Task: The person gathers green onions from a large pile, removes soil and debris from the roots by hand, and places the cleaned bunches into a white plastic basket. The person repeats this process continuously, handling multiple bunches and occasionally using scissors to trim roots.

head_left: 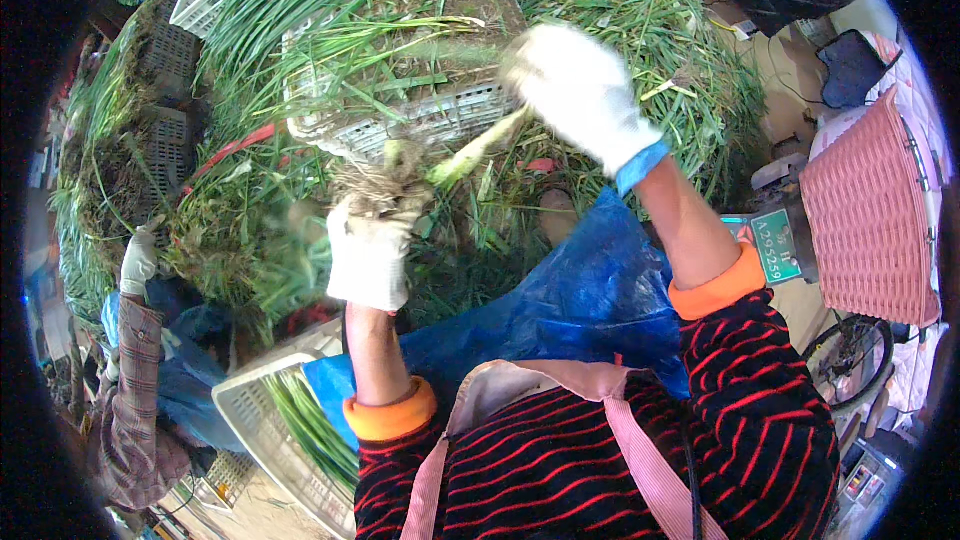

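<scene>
Both my hands wear white knitted gloves. My left hand (371, 251) is closed around the root end of a leek or green onion plant (480, 150), its brown roots spilling above the fingers. The pale stalk slants up and right towards my right hand (570, 90), which is motion-blurred; whether its fingers grip the stalk is unclear. Behind my hands stands an upturned-looking white plastic crate (442, 116) with dirt and loose green leaves on top. Long green onions (300, 7) with bright leaves lie across its left part. A blue plastic apron (555, 292) covers my lap.
Heaps of leaf trimmings (675, 52) surround the crate. Another crate with green stalks (262, 420) stands at lower left. A co-worker's gloved hand (139, 262) is beside a rooty pile at far left. A pink basket (870, 210) and a wheel (855, 360) stand at right.
</scene>
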Tool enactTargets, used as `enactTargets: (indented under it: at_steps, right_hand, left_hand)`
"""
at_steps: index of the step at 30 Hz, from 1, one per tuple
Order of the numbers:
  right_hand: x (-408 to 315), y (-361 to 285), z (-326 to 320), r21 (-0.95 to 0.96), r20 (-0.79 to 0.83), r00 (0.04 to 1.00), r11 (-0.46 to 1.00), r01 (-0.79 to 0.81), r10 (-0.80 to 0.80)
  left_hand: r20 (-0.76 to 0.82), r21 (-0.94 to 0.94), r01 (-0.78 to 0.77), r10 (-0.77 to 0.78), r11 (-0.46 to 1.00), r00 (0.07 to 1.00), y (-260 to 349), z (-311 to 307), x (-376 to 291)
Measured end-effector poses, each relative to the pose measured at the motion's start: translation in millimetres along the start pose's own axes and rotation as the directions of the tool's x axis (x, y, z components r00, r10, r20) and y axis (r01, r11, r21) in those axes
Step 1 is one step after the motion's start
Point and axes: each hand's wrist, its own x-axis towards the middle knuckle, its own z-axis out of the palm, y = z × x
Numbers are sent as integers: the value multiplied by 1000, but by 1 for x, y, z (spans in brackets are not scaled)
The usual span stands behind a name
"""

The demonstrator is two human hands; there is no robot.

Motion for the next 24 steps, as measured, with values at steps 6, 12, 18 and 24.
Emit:
enactTargets:
  at_steps: [6, 12, 18, 24]
  right_hand:
    - [-18, 155, -9, -740, -109, 946, 610, -283, 306]
    - [-2, 30, -2, 486, 634, 767, 724, -490, 95]
    - [-4, -30, 16, 486, 351, 930, 870, -79, -111]
    - [3, 32, -6, 210, 12, 999, 977, -36, 34]
  left_hand:
    - [-122, 112, -53, 67, 992, 990, -1, 3, 7]
    - [-251, 191, -12, 61, 981, 966, -23, -3, 15]
    - [-82, 70, -2, 7, 998, 997, -14, 18, 2]
    - [-67, 291, 9, 11, 957, 998, -1, 3, 0]
